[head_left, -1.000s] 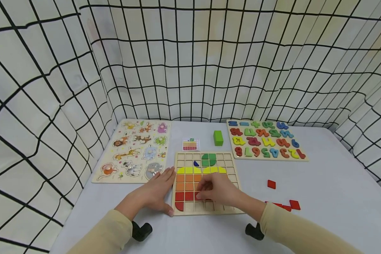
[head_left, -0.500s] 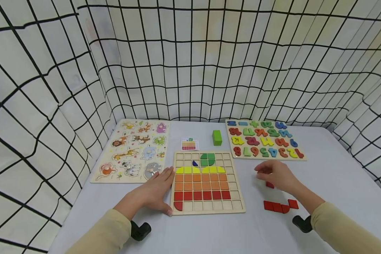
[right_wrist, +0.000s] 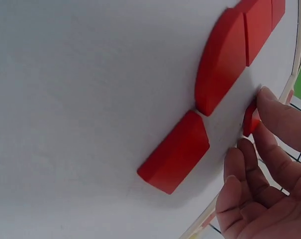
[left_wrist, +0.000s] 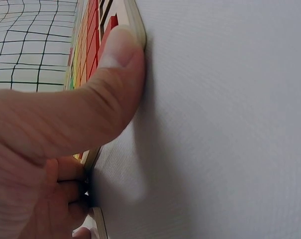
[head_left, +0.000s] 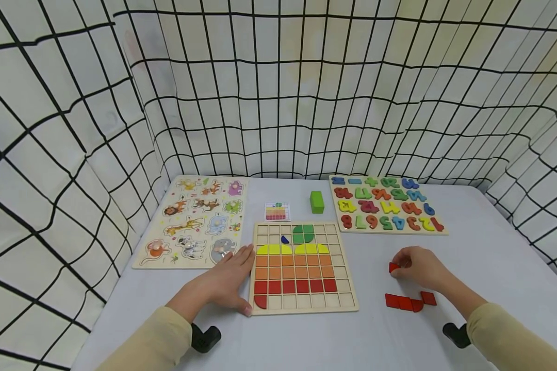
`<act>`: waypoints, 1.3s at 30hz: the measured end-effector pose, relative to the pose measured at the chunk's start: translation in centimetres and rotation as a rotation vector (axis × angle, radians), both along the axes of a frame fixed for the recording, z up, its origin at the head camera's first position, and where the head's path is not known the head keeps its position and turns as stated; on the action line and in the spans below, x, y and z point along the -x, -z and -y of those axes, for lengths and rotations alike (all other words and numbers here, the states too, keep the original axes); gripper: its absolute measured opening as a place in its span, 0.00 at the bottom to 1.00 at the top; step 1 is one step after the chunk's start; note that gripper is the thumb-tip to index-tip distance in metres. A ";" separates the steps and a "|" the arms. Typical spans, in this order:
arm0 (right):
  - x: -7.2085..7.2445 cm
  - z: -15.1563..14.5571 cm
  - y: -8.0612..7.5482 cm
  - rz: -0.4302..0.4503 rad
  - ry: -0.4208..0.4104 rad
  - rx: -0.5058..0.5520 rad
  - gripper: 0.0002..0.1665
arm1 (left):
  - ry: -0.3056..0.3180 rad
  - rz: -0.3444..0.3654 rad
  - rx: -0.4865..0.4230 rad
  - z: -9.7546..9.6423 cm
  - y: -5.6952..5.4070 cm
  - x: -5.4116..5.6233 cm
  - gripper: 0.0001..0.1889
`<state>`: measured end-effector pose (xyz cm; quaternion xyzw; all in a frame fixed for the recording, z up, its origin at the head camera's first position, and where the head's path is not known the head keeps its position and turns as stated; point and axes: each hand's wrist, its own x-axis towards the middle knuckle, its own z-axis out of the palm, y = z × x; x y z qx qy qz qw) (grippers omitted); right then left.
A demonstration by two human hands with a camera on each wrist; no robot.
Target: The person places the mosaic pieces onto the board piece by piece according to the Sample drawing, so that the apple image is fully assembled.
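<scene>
A wooden grid board [head_left: 348, 303] lies in the middle of the table, with green, yellow, orange and red tiles and one blue tile in its cells. A full red row [head_left: 289, 286] crosses it, and a rounded red tile [head_left: 260, 301] fills the near left corner cell. Along the board's left edge rests my left hand [head_left: 227, 281], fingers extended and thumb [left_wrist: 121, 52] at the near corner. Right of the board, my right hand [head_left: 420, 267] pinches a red square tile [head_left: 393, 267] between thumb and fingers. Several red tiles [head_left: 405, 303] lie nearer me, one of them rounded.
An animal puzzle board [head_left: 185, 242] lies at the left, a number puzzle board [head_left: 390, 206] at the back right. Behind the grid board are a picture card [head_left: 277, 212] and a green block [head_left: 317, 202]. Black netting over white cloth surrounds the table.
My right hand has moved from the board's red row out to the right and now pinches a lone red tile there. The red row is uncovered. My left hand stays put.
</scene>
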<state>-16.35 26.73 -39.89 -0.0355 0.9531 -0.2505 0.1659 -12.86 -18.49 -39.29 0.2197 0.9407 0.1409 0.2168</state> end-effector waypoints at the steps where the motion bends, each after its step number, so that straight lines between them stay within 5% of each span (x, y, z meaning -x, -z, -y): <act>1: 0.0 0.0 0.1 -0.006 -0.001 0.002 0.17 | 0.000 0.000 -0.001 0.0 0.0 0.0 0.65; 8: -0.5 1.1 -0.2 -0.093 -0.009 0.031 0.11 | 0.001 -0.005 0.005 0.1 0.1 -0.1 0.66; 14: -1.0 5.4 -0.8 -0.156 -0.059 0.119 0.07 | -0.002 0.003 0.006 0.2 0.1 -0.1 0.66; 27: -2.7 18.1 -0.6 -0.076 -0.323 0.330 0.05 | 0.004 0.011 -0.006 0.1 0.1 -0.1 0.66; 39: -3.7 22.5 -0.3 -0.020 -0.423 0.289 0.02 | -0.008 0.004 -0.010 0.0 -0.2 -0.1 0.66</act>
